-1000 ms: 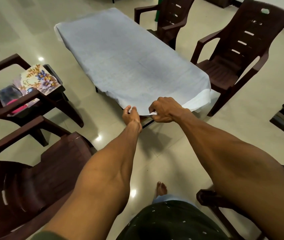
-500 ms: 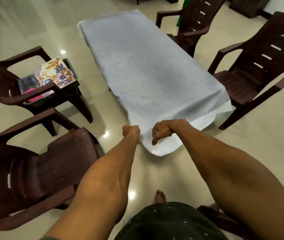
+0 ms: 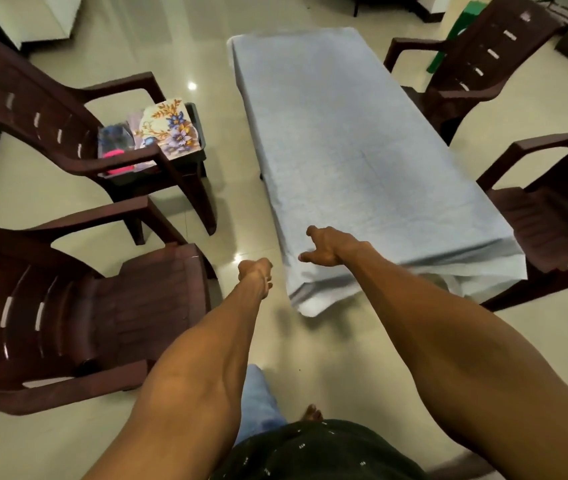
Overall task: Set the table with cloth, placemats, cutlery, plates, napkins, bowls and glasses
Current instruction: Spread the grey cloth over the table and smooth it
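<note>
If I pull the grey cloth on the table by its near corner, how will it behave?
The cloth is probably floppy: its near corner droops below the table edge in soft folds. It seems light and thin, lying flat with only faint creases. It may slide if pulled, since nothing rests on it and neither the left hand nor the right hand holds it.

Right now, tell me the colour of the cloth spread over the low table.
The cloth is a pale blue-grey, plain; the head view shows it.

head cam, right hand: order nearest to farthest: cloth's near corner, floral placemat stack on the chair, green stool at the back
From the right hand:
1. Cloth's near corner, hanging off the table end just below the hand.
2. Floral placemat stack, on the chair seat to the left, past the left hand.
3. Green stool, far right, behind the back chair.
</note>
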